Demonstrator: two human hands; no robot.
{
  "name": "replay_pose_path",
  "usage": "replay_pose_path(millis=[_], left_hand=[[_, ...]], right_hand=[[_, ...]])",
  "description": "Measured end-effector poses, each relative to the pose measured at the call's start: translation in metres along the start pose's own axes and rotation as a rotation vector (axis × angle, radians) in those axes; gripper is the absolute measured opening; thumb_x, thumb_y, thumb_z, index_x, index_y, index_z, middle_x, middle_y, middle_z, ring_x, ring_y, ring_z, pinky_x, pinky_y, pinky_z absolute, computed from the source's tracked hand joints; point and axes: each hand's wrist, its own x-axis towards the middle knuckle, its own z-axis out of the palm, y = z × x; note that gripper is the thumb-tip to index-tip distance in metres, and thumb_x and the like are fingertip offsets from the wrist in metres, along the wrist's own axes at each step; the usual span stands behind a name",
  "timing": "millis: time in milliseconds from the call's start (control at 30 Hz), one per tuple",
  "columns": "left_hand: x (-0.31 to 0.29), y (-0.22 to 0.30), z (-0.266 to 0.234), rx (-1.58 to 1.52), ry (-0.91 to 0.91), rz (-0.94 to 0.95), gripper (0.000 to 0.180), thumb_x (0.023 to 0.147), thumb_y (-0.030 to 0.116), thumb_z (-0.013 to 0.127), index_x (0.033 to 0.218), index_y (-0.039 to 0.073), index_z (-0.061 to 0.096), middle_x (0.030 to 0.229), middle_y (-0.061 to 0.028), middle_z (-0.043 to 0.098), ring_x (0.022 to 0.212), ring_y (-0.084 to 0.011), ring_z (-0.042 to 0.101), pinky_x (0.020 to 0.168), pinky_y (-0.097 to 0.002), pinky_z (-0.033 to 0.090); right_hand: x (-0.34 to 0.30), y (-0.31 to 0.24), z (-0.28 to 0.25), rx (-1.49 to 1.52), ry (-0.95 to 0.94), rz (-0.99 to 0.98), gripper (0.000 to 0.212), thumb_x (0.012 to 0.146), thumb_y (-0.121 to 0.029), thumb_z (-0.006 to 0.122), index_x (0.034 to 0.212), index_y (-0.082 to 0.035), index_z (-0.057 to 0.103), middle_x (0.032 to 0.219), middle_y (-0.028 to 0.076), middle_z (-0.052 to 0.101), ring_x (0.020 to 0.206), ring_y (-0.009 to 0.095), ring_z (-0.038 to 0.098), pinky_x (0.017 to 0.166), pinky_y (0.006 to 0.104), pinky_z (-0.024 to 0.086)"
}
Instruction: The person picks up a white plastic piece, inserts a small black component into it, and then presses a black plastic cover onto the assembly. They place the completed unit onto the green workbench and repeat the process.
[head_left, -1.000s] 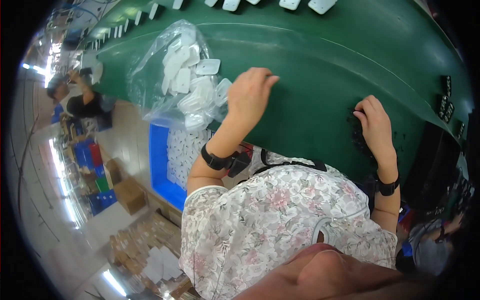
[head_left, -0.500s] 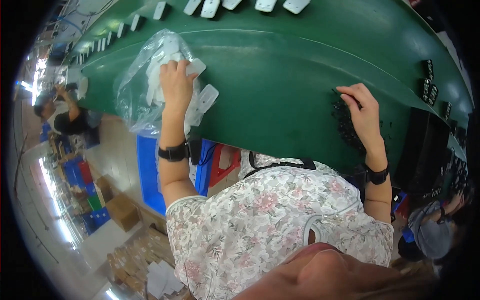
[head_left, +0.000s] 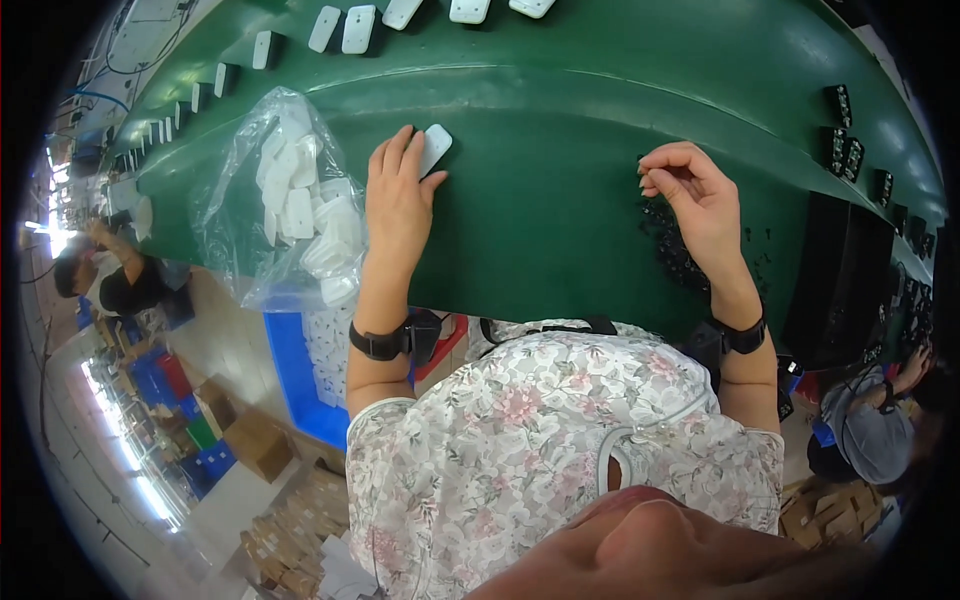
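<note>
Since half a second ago, the left hand (head_left: pixel 398 205) has moved off the clear plastic bag (head_left: pixel 232 235) of white pieces (head_left: pixel 298 212) and rightward over the smooth green surface (head_left: pixel 540 230). At its fingers is a flat white rounded-rectangular plate (head_left: pixel 436 146), now clear of the bag and tilted; the fingers close along its left side, thumb at the lower end. It looks light, stiff and rather slick, probably plastic, so the long edges seem the best hold, sparing the broad face from scuffs. By contrast, the right hand (head_left: pixel 703 192) stays near the loose heap of small black parts (head_left: pixel 675 248), its fingers narrowed in a pinch, seemingly on a tiny dark piece (head_left: pixel 641 161) too small to make out.
</note>
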Motion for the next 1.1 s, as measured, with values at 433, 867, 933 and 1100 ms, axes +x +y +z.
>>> replay_pose_path(millis=[433, 867, 933, 1100], left_hand=[[0.022, 0.102, 0.012, -0.821, -0.040, 0.030, 0.028, 0.077, -0.003, 0.064, 0.103, 0.007, 0.061, 0.079, -0.0092, 0.059, 0.058, -0.0250, 0.060, 0.049, -0.0327, 0.048], [0.039, 0.137, 0.008, -1.333, -0.429, -0.261, 0.014, 0.089, 0.000, 0.056, 0.101, 0.003, 0.059, 0.082, -0.0079, 0.061, 0.061, -0.0133, 0.062, 0.046, -0.0241, 0.045], [0.039, 0.138, 0.004, -1.477, -0.479, -0.329, 0.012, 0.090, 0.002, 0.055, 0.102, 0.002, 0.058, 0.083, -0.0087, 0.061, 0.061, -0.0114, 0.061, 0.046, -0.0224, 0.045], [0.033, 0.134, 0.005, -1.608, -0.421, -0.409, 0.017, 0.089, 0.002, 0.057, 0.104, -0.005, 0.056, 0.083, -0.0096, 0.063, 0.071, -0.0125, 0.061, 0.061, -0.0231, 0.050]], right_hand=[[0.001, -0.013, 0.012, 0.183, -0.034, 0.055, 0.021, 0.087, 0.003, 0.059, 0.107, 0.003, 0.054, 0.093, 0.008, 0.059, 0.082, 0.013, 0.060, 0.073, 0.0233, 0.051], [-0.003, -0.008, 0.005, -0.609, 0.092, -0.495, 0.015, 0.079, 0.003, 0.066, 0.093, 0.000, 0.060, 0.088, 0.008, 0.059, 0.076, 0.017, 0.057, 0.067, 0.0267, 0.049], [-0.002, -0.011, 0.009, -0.729, 0.156, -0.592, 0.013, 0.076, 0.003, 0.068, 0.087, 0.000, 0.060, 0.082, 0.010, 0.056, 0.072, 0.021, 0.056, 0.062, 0.0289, 0.047], [-0.008, -0.014, 0.012, -0.712, 0.174, -0.521, 0.012, 0.075, 0.002, 0.068, 0.083, -0.001, 0.060, 0.077, 0.008, 0.055, 0.066, 0.020, 0.054, 0.056, 0.0296, 0.044]])
